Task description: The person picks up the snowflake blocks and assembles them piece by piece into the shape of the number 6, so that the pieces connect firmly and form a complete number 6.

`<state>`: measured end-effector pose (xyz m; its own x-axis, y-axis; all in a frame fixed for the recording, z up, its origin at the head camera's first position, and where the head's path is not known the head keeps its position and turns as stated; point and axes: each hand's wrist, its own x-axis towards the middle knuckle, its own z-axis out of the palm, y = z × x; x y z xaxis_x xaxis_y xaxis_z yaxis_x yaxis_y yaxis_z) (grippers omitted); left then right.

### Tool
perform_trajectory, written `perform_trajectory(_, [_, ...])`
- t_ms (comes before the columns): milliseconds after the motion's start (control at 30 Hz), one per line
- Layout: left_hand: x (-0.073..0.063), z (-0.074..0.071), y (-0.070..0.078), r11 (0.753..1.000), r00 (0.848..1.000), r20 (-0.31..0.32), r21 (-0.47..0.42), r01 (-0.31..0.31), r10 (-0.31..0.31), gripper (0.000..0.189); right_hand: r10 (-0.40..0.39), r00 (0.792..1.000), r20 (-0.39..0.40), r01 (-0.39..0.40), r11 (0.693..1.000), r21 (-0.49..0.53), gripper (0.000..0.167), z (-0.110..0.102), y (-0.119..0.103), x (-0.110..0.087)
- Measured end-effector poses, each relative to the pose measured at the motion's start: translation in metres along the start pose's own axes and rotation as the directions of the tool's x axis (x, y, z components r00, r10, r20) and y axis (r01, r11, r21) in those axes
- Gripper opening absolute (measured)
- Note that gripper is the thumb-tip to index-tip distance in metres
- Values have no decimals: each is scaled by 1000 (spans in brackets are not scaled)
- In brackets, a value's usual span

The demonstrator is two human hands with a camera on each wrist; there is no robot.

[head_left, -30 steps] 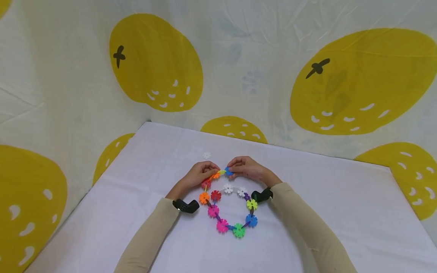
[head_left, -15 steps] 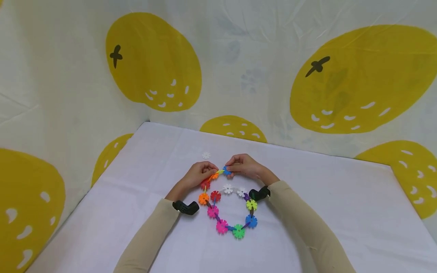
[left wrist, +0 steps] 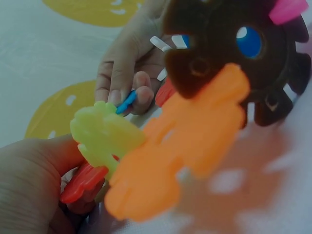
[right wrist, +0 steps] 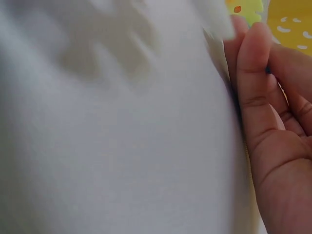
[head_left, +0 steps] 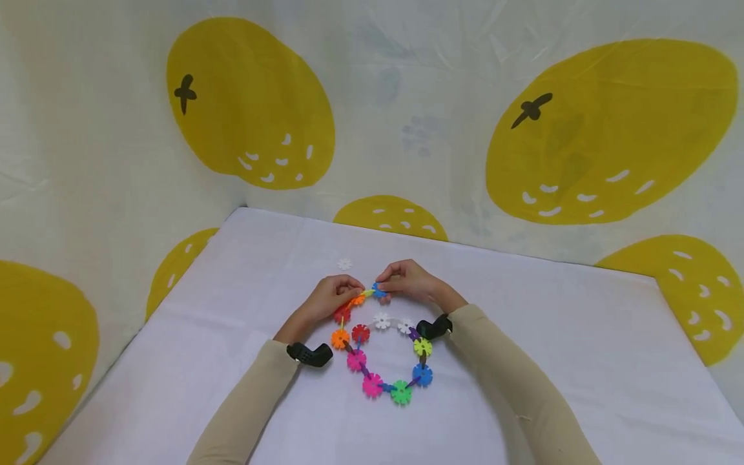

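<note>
A chain of notched plastic snowflake discs curls on the white table, with a green disc (head_left: 401, 392) at its near side. My left hand (head_left: 328, 300) pinches the chain at its far left end, by an orange disc (head_left: 358, 299). Opposite it, my right hand (head_left: 411, 281) pinches a blue disc (head_left: 378, 291) between thumb and fingers. A yellow-green disc (left wrist: 105, 134) sits between the two hands, edge to edge with the blue one. Close to the left wrist camera are an orange disc (left wrist: 195, 126) and a brown disc (left wrist: 214, 44). In the right wrist view the blue disc is mostly hidden behind fingers.
One loose white disc (head_left: 345, 264) lies beyond the left hand. The white-covered table (head_left: 523, 310) meets a curtain (head_left: 372, 129) printed with large yellow fruit. Black wrist cameras, such as the right one (head_left: 434, 327), hang close to the chain.
The head view has drifted slightly. My right hand has moved a little left and away with the blue disc; the left hand keeps its grip. The chain on the table lies as before.
</note>
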<state>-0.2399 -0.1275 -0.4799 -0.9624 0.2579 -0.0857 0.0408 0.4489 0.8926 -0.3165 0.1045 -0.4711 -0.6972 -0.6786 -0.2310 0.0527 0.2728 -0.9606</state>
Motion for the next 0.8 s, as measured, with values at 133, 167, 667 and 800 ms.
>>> perform_trajectory(133, [-1,-2,0,1000,1000,-5,4,-14,14,22,-3,1000,-9,3,999,-36,20,3,-5,3])
perform_trajectory(167, [-1,-3,0,1000,1000,-2,1,-24,24,22,0,1000,-12,-1,999,-40,19,4,-6,3])
perform_trajectory(667, [1,-2,-4,992,994,-22,-63,-112,111,22,-23,986,165,14,998,55,21,-6,-8,5])
perform_trajectory(800, [-1,-3,0,989,993,5,-98,-114,115,27,-27,982,185,33,999,-29,21,-2,-12,9])
